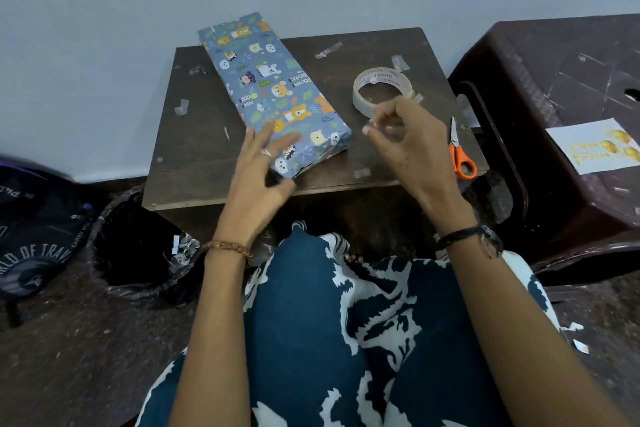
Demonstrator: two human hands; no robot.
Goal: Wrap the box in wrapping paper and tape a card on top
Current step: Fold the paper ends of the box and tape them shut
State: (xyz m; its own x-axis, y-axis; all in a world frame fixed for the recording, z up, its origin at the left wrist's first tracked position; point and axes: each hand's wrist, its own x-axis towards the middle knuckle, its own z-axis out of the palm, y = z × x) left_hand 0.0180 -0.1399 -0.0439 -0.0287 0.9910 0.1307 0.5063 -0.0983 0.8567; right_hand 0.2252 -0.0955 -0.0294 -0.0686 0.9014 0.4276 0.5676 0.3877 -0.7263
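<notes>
1. Your box [273,94] already looks fully covered in the animal-print paper. It lies at an angle on the small dark counter [207,135], its far end hanging past the back edge toward the wall.
2. The near end flap seems folded down; I can't tell whether it is taped.
3. The card [594,146] is not on the box. It sits well apart on the brown stool [554,87] to your right, so taping it on top looks like the main step left.
4. Your left hand [258,180] reaches over the near corner of the box, fingers spread and loose, tips resting on or just above the paper, gripping nothing.
5. Your right hand [407,146] hovers just in front of the tape roll [381,88], thumb and forefinger pinched together. There seems to be a clear strip of tape between them, though it is too faint to be sure.
6. The scissors [460,152] lie near the right edge of the counter, just beside your right hand, untouched.
</notes>
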